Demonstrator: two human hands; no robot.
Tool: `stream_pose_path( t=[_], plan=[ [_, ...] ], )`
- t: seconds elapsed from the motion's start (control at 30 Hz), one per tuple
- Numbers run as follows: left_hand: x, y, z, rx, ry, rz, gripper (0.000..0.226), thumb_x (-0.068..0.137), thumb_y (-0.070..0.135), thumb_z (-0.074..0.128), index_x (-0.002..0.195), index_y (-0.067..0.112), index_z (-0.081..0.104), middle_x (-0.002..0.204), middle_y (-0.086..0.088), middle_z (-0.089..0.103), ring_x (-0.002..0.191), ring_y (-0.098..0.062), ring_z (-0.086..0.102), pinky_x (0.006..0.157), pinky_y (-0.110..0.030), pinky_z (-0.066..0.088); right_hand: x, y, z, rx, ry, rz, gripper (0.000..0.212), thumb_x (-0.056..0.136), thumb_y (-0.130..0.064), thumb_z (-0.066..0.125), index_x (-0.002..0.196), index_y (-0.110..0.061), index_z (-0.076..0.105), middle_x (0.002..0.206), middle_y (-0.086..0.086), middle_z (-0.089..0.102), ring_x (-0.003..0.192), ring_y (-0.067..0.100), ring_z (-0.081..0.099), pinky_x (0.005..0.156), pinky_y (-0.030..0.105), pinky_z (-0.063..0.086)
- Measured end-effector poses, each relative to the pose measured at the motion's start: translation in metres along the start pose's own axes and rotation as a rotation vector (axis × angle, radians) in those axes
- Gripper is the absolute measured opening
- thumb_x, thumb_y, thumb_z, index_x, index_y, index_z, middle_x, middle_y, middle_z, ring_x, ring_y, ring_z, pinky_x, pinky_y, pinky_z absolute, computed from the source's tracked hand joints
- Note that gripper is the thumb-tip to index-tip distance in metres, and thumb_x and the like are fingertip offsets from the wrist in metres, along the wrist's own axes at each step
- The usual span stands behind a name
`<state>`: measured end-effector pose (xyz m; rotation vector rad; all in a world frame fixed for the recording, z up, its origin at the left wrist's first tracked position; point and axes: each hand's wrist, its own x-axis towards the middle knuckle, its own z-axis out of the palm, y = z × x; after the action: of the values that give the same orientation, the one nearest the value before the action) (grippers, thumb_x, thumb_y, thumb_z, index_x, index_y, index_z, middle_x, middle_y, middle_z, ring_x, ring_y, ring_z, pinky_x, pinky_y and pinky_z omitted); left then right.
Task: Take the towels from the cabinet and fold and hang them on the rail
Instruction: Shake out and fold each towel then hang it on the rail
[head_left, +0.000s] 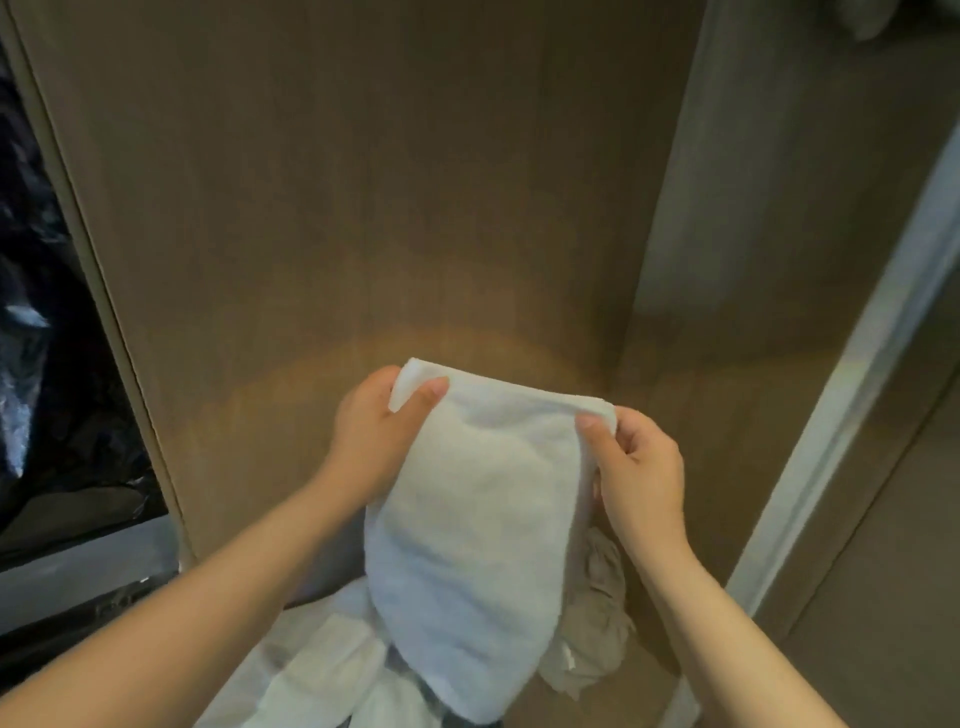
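A white towel (467, 519) hangs in front of me inside the brown cabinet (363, 208), held up by its top edge. My left hand (374, 431) pinches the towel's upper left corner with the thumb on the near side. My right hand (639, 467) pinches the upper right corner the same way. The towel droops down between my forearms and covers part of the pile below it. No rail is in view.
A heap of white cloth (322, 670) and a crumpled beige cloth (597, 623) lie on the cabinet floor under the towel. A pale door frame (852, 389) runs up the right side. Dark, shiny material (41, 338) fills the opening on the left.
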<state>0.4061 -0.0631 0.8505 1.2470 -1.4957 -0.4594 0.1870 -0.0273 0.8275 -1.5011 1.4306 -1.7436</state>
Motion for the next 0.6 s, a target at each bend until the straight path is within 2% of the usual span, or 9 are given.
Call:
stream_pose_path(
  t=[0.07,0.23,0.37,0.5,0.6],
  plan=[
    [0.019,0.032,-0.001,-0.033,0.071,0.056,0.027,0.091,0.040,0.062,0.091,0.014,0.068,0.089,0.000,0.069,0.087,-0.018,0.064,0.077,-0.036,0.050,0.035,-0.023,-0.011,-0.039,0.010,-0.100,0.016,0.097,-0.026,0.057,0.090,-0.019,0.069,0.075,-0.007,0.066,0.064,0.006,0.058,0.052,0.010,0.040],
    [0.056,0.101,-0.004,-0.056,0.181,0.203,0.040,0.088,0.045,0.062,0.084,0.005,0.061,0.084,-0.012,0.064,0.072,-0.023,0.058,0.066,-0.041,0.048,0.105,-0.077,-0.034,-0.040,0.054,-0.304,0.018,0.098,-0.022,0.054,0.087,-0.019,0.068,0.067,-0.009,0.060,0.061,0.006,0.055,0.053,0.007,0.039],
    [0.077,0.150,-0.009,-0.087,0.248,0.265,0.040,0.088,0.045,0.062,0.085,0.005,0.061,0.086,-0.010,0.065,0.080,-0.030,0.060,0.072,-0.048,0.051,0.145,-0.122,-0.048,0.013,0.058,-0.409,0.023,0.098,-0.022,0.054,0.077,-0.023,0.064,0.054,-0.013,0.055,0.050,0.001,0.051,0.048,0.008,0.037],
    [0.090,0.185,-0.019,-0.053,0.326,0.337,0.041,0.089,0.045,0.060,0.086,0.004,0.062,0.086,-0.010,0.066,0.080,-0.026,0.061,0.065,-0.037,0.049,0.169,-0.155,-0.059,0.017,0.077,-0.486,0.027,0.097,-0.023,0.055,0.071,-0.023,0.061,0.052,-0.010,0.053,0.049,0.002,0.049,0.047,0.010,0.035],
    [0.097,0.207,-0.028,-0.031,0.331,0.343,0.035,0.089,0.045,0.060,0.081,0.011,0.064,0.081,-0.002,0.067,0.076,-0.019,0.062,0.063,-0.033,0.046,0.180,-0.175,-0.066,-0.013,0.056,-0.477,0.027,0.097,-0.028,0.056,0.074,-0.017,0.065,0.047,-0.003,0.054,0.044,0.005,0.050,0.049,0.021,0.041]
  ],
)
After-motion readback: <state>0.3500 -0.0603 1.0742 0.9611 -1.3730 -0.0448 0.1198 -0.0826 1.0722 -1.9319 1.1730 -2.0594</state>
